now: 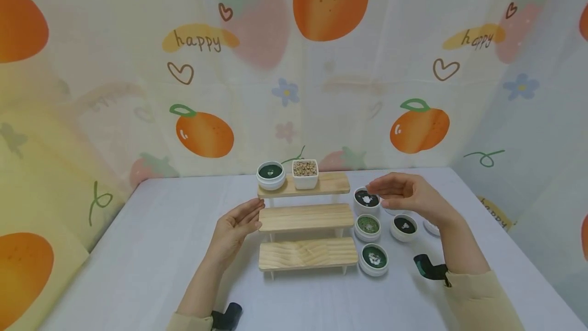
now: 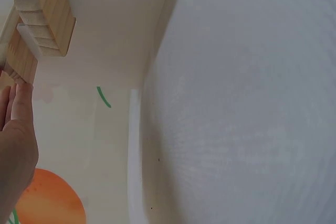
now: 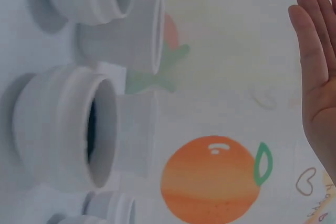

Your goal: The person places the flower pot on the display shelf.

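A three-tier wooden stand (image 1: 307, 217) is in the middle of the table in the head view. On its top tier are a round white cup (image 1: 271, 182) with dark green contents and a square white cup (image 1: 305, 180) of small tan bits. My left hand (image 1: 234, 229) is at the stand's left side, fingers extended, with fingertips at the end of the middle tier. Over the cups on the right hovers my right hand (image 1: 409, 195), its fingers fairly straight and nothing held. Below it stand a white cup (image 1: 366, 208) with dark contents and another dark-filled cup (image 1: 404, 234).
Right of the stand are a cup with speckled green contents (image 1: 368, 234) and, nearer, a dark green one (image 1: 374, 267). Partly behind the right arm is another white dish (image 1: 431, 228). A fruit-print cloth backdrop (image 1: 331, 101) rises behind the white table (image 1: 138, 249).
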Available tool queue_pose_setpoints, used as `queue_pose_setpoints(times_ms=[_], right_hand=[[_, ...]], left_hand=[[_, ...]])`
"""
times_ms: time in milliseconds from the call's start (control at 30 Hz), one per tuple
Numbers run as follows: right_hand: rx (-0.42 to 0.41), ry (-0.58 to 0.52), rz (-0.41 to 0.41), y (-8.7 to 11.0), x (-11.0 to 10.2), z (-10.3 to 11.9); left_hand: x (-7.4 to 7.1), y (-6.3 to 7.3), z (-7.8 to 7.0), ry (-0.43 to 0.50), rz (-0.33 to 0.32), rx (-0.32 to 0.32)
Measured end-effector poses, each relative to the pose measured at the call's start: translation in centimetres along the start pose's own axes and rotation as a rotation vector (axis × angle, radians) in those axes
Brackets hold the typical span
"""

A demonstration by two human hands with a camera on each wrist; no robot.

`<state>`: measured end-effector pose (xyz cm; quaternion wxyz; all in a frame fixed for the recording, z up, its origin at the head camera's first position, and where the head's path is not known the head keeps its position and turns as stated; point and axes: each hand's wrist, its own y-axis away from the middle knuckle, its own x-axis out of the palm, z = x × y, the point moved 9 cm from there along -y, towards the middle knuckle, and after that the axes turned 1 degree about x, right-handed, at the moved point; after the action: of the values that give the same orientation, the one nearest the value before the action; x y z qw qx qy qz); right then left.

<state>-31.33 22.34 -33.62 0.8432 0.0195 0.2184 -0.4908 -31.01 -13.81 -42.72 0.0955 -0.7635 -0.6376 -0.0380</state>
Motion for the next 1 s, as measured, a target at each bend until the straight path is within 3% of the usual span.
queue_pose_setpoints(times_ms=[267,667,1000], right_hand=[[0.049,-0.024,0.1,1.2,1.3,-1.8],[0.043,-0.169,0.346,2.9,3.5,-4.3],[0.136,-0.247,0.462,4.0,5.1,-7.2]], left_hand=[[0.0,0.1,0.0,0.0,-0.01,-0.005],[0.0,0.1,-0.1,-0.012,-0.015,-0.008],[0.0,0.1,0.0,-0.017,-0.023,-0.012]])
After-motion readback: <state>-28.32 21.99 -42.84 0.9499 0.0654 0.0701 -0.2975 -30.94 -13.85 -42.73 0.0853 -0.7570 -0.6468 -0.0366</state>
